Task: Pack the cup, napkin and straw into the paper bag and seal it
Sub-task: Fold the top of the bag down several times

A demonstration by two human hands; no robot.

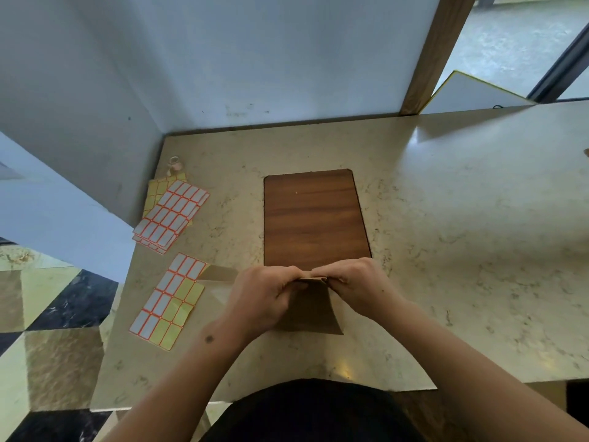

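A brown paper bag (310,311) stands upright on the marble table (446,250), just in front of a wooden board (314,218). My left hand (264,295) and my right hand (353,282) both pinch the bag's top edge, which is pressed flat and folded between the fingers. The cup, napkin and straw are not visible; the bag's inside is hidden.
Sheets of white labels with orange borders (172,215) lie stacked at the left, another partly used sheet (169,301) nearer me. A small tape roll (174,163) sits at the back left. White panels wall the back and left. The table's front edge is close to my body.
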